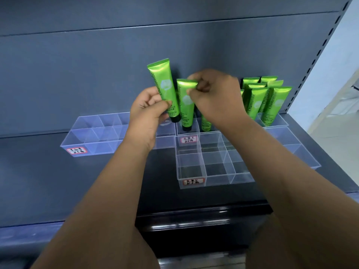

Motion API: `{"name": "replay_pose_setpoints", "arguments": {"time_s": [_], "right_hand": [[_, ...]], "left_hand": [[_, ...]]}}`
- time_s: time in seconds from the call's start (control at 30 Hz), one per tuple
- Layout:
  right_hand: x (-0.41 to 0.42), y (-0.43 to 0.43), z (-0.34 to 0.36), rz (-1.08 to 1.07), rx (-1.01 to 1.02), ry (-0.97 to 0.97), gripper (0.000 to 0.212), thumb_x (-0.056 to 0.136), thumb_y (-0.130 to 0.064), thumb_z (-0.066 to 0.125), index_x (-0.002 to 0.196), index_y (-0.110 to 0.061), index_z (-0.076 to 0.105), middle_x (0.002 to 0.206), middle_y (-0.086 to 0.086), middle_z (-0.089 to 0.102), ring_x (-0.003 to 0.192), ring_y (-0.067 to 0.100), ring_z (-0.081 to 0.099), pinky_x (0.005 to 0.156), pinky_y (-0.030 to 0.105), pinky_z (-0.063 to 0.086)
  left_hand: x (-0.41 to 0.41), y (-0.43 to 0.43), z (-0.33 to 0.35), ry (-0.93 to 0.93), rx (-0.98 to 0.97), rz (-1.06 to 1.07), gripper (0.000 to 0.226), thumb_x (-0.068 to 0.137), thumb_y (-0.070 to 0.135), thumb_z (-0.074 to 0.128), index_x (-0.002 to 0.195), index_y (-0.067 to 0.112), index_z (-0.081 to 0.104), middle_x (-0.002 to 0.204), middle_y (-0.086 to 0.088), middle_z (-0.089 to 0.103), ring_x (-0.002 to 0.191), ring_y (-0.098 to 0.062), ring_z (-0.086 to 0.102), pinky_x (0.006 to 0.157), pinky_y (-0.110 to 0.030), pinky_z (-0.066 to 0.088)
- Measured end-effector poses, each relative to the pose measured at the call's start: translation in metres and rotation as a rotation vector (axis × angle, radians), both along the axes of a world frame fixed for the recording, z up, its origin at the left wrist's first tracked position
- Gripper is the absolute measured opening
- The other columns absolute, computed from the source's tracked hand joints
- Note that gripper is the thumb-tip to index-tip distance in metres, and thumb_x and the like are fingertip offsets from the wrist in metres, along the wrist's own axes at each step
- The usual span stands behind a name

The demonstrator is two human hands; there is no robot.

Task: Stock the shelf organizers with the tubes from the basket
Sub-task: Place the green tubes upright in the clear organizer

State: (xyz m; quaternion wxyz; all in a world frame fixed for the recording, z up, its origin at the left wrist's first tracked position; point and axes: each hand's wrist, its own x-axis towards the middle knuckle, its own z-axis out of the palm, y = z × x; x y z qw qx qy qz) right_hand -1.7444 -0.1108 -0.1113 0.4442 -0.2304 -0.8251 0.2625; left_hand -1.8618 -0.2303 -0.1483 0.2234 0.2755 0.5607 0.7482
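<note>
Green plastic tubes and clear acrylic trays fill the head view, all on a dark grey shelf (58,181). The front organizer (219,180), a clear grid of empty compartments with a red-bordered label (193,181) on its near left corner, serves as the landmark.

Directly behind the front organizer and touching it sits the rear organizer (198,132), which carries a similar label. The second tube (186,101) stands in its left compartment, black cap down. The right hand (213,98), above the rear organizer, pinches the flat crimped top of this second tube between thumb and curled fingers. Another tube (206,123) stands just right of it in the same tray, mostly hidden under the right wrist.

Up and to the left of the front organizer, the left hand (147,109) grips the held tube (163,84) around its lower half, thumb across the front and fingers curled behind. The held tube is upright with its cap down, in the air, just beside the second tube.

Behind and to the right of the front organizer, the standing tubes (268,100) crowd together in clear compartments, caps down and leaning slightly. Right of the front organizer lies the right organizer (287,140). Well to its left lies the left organizer (91,131), also labelled.

Nearer than the front organizer, below the shelf edge, a glossy black surface (194,230) shows between the forearms; what it is cannot be told.
</note>
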Motion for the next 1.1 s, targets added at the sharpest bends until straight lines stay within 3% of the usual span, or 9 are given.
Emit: {"name": "replay_pose_setpoints", "arguments": {"time_s": [0.33, 0.7, 1.0, 1.1], "right_hand": [[0.0, 0.0, -0.019, -0.021, 0.103, -0.04, 0.023, 0.084, -0.017, 0.074, 0.107, -0.019, 0.078, 0.08, 0.001, 0.073, 0.075, 0.021, 0.068, 0.077, 0.037, 0.055], [-0.006, 0.003, -0.04, -0.031, 0.19, -0.138, 0.025, 0.089, -0.016, 0.068, 0.113, -0.014, 0.074, 0.07, 0.003, 0.068, 0.067, 0.027, 0.062, 0.069, 0.037, 0.055], [-0.011, 0.008, -0.043, -0.045, 0.153, -0.163, 0.027, 0.091, -0.015, 0.065, 0.117, -0.016, 0.072, 0.075, 0.003, 0.07, 0.072, 0.026, 0.065, 0.074, 0.038, 0.056], [-0.011, 0.009, -0.044, -0.051, 0.145, -0.162, 0.03, 0.09, -0.013, 0.063, 0.119, -0.016, 0.071, 0.084, 0.002, 0.074, 0.08, 0.025, 0.068, 0.077, 0.038, 0.057]], "left_hand": [[0.001, -0.004, -0.002, 0.027, -0.082, 0.041, 0.026, 0.09, -0.013, 0.059, 0.101, 0.011, 0.06, 0.075, 0.004, 0.069, 0.078, -0.014, 0.07, 0.085, -0.045, 0.062], [0.0, -0.015, 0.003, 0.085, -0.106, 0.062, 0.033, 0.088, -0.021, 0.054, 0.108, 0.004, 0.062, 0.073, 0.005, 0.071, 0.071, -0.01, 0.072, 0.065, -0.026, 0.059], [0.001, -0.012, -0.001, 0.097, -0.162, 0.06, 0.034, 0.086, -0.02, 0.056, 0.104, 0.008, 0.065, 0.085, -0.004, 0.071, 0.081, -0.018, 0.07, 0.084, -0.043, 0.06], [0.004, -0.01, -0.003, 0.116, -0.183, 0.048, 0.035, 0.085, -0.02, 0.058, 0.102, 0.01, 0.066, 0.084, 0.0, 0.073, 0.082, -0.018, 0.07, 0.087, -0.045, 0.059]]}}
